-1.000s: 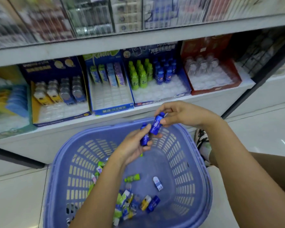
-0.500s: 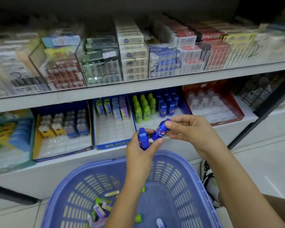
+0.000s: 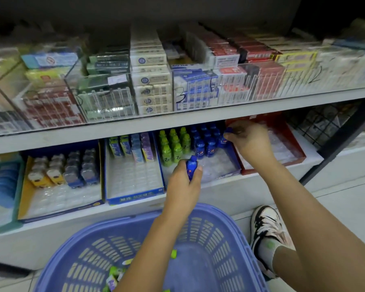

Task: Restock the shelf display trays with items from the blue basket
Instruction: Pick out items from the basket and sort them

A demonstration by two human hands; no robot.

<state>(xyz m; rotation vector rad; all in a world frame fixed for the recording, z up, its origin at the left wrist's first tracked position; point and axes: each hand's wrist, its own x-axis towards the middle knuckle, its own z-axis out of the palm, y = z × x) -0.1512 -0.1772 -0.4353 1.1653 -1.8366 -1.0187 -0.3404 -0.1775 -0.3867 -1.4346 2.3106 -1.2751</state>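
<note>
Left hand (image 3: 182,184) – gripping one small blue bottle (image 3: 191,166) upright | Right hand (image 3: 248,140) – pinching another blue bottle (image 3: 228,131) over the bottle display tray (image 3: 230,172) | Blue basket (image 3: 236,232) sitting below both wrists

The lower shelf opening was bounded above by the edge of the upper shelf (image 3: 177,121), which overhung the back rows of every tray. In the blue-walled tray (image 3: 235,165), the rear was filled by upright green bottles (image 3: 173,146) and blue bottles (image 3: 204,142); the clear front pockets were left free, though partly covered by the left hand (image 3: 183,186) with its bottle. The right rear corner was occupied by the right hand (image 3: 247,140). Open front pockets were also seen in the white tray (image 3: 135,194) and the red tray (image 3: 299,157). Access from below was narrowed by the blue basket (image 3: 240,232) set just before the shelf front.
</note>
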